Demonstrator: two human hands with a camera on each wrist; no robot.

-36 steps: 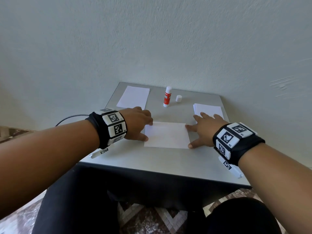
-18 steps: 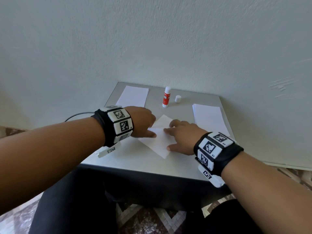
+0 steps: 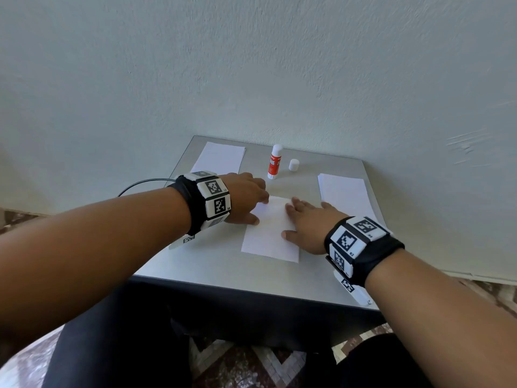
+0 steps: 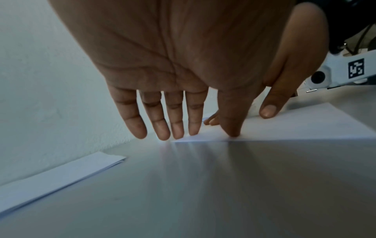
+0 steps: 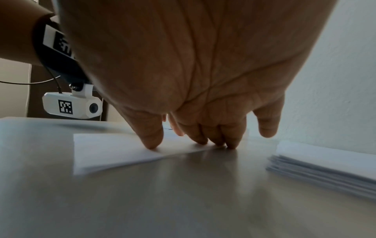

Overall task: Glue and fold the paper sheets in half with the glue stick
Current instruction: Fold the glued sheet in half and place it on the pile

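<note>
Fingers (image 5: 231, 141) of the right hand (image 3: 310, 228) are extended and lie flat on the sheet (image 3: 270, 233), tips pressing along its right edge; the thumb (image 5: 151, 140) presses nearer the sheet's middle. Nothing is gripped. Left hand (image 3: 246, 198) likewise has straight fingers (image 4: 162, 127), tips at the sheet's far left corner, thumb (image 4: 231, 128) pressing down just inside the left edge. It holds nothing either.

Sheet lies flat on the table (image 3: 223, 273), roughly centred, long side running away from the person, turned a little off square with the table edges. Its near edge stops well short of the table's front edge, with a bare strip of tabletop between them. Bare surface also shows to the near left and near right of the sheet.

Right of the sheet: a paper stack (image 3: 345, 193), edges slightly uneven in the right wrist view (image 5: 325, 167), close to the table's right edge. A gap of bare table separates it from the sheet.

Far left: a folded pile (image 3: 221, 159) near the back left corner, apart from the left hand.

Far centre: glue stick (image 3: 275, 161) upright, uncapped, near the back edge. Its cap (image 3: 294, 164) stands just beside it on the right, not touching. Both are well apart from the hands, open tabletop between.

Behind the table's back edge: a wall (image 3: 251, 65).
</note>
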